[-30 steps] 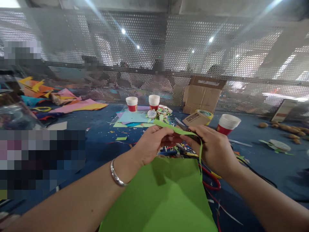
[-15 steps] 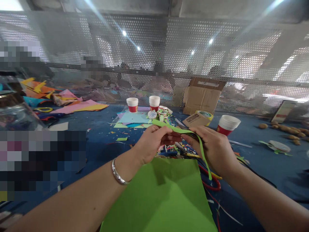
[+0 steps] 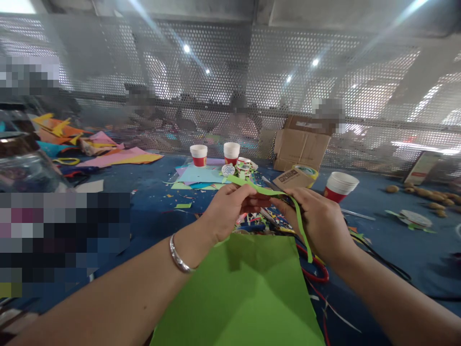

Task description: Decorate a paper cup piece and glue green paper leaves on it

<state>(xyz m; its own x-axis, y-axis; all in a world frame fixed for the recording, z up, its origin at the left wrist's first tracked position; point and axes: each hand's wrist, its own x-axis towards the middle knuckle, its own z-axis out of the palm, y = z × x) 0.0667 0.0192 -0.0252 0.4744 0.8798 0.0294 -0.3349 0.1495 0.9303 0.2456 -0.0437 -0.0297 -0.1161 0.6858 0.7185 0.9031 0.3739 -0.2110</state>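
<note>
Blue tabletop (image 3: 151, 197), strewn with paper scraps (image 3: 183, 205), shows around a green paper sheet (image 3: 259, 293). Near its far edge, left hand (image 3: 225, 211) and right hand (image 3: 320, 221), nearly closed, pinch a narrow green strip (image 3: 266, 191); handling it seems the step, next calling for a light hold.

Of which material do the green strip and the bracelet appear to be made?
Green strip: probably matte paper or thin card; it bends smoothly without shine. Bracelet: apparently polished silver-coloured metal, from its bright highlights; coated plastic is possible.
</note>
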